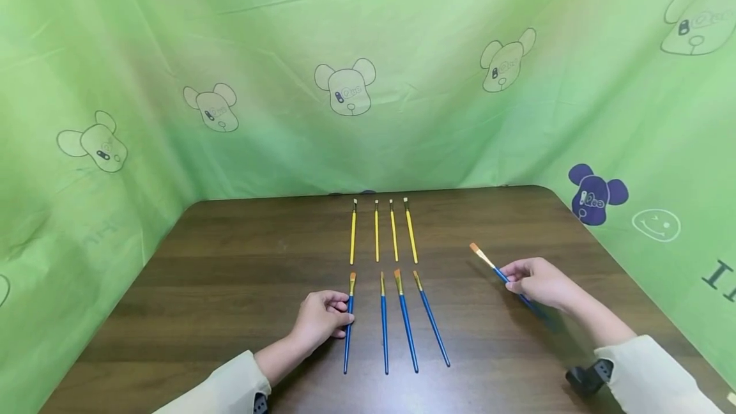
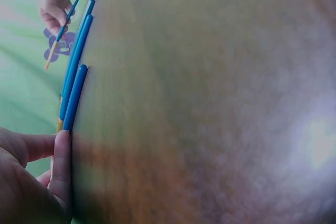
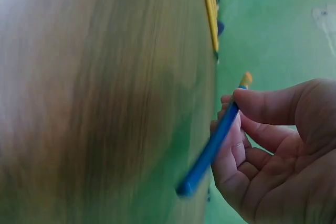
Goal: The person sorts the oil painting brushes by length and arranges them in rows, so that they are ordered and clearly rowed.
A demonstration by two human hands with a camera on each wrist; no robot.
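Note:
My right hand (image 1: 540, 282) pinches a blue-handled paintbrush (image 1: 484, 256) with orange bristles, held above the table at the right; the right wrist view shows its blue handle (image 3: 210, 148) between thumb and fingers. At the front middle, my left hand (image 1: 322, 318) has thumb and fingers around another blue paintbrush (image 1: 347, 347), the leftmost in the near row, lying on the table. To its right lie three more blue brushes, among them a slim one (image 1: 384, 331), a wider one (image 1: 407, 331) and a slanted one (image 1: 433, 321).
Beyond the blue row lies a row of several yellow-handled paintbrushes (image 1: 376, 232), bristles pointing away. They rest on a dark wooden table (image 1: 247, 273). A green printed cloth (image 1: 276, 139) hangs behind the table and along its sides.

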